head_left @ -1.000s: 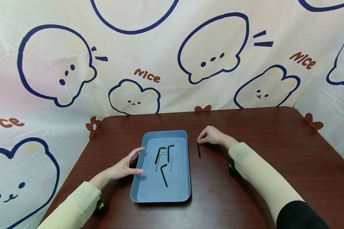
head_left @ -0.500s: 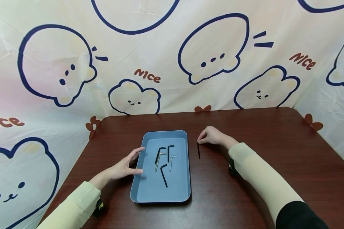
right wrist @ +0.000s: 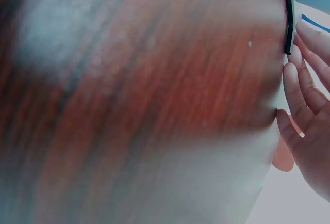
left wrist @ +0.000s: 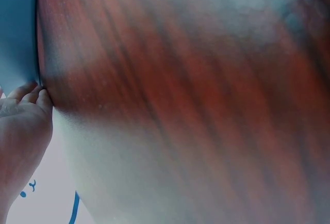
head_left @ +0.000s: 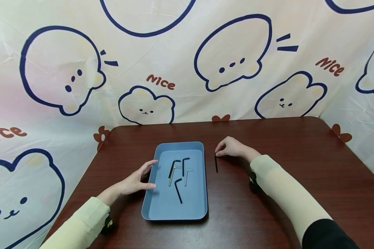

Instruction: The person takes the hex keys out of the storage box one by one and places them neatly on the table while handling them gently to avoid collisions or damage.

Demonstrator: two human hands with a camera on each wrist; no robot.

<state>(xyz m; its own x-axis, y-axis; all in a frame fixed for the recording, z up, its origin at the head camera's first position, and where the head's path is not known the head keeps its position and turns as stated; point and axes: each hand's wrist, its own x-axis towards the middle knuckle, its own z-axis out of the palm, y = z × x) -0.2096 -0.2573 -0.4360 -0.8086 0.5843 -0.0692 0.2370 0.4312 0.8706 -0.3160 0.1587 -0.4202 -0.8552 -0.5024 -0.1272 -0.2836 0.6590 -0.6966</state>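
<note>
On my head feed, the person's right hand (head_left: 232, 148) is pinching a black hex key (head_left: 216, 164) above the table (head_left: 246, 214), just beyond the tray's right edge. Thumb and fingertips are meeting around the key's upper end and covering it, while the long shank is pointing down toward the near side. I'm not able to tell whether its lower end is touching the wood. In the right wrist view I'm seeing the same black key lying next to the fingers, with a corner of the blue tray showing behind.

The left hand (head_left: 134, 180) is resting against the left side of the blue tray (head_left: 191, 204), thumb and fingers spreading wide apart, their tips touching the rim.

Inside the tray I'm counting five more hex keys. A leaning black key (head_left: 172, 169) is lying at the upper left, and a brass-coloured key (head_left: 172, 177) is lying right beside it; I'm not making out whether they are touching. A straighter black key (head_left: 183, 168) is sitting to their right, a silver key (head_left: 186, 178) is lying below that one, and a lower black key (head_left: 178, 192) is slanting nearest the person. Behind the table, a cream curtain (head_left: 180, 62) with cartoon animals is hanging.
</note>
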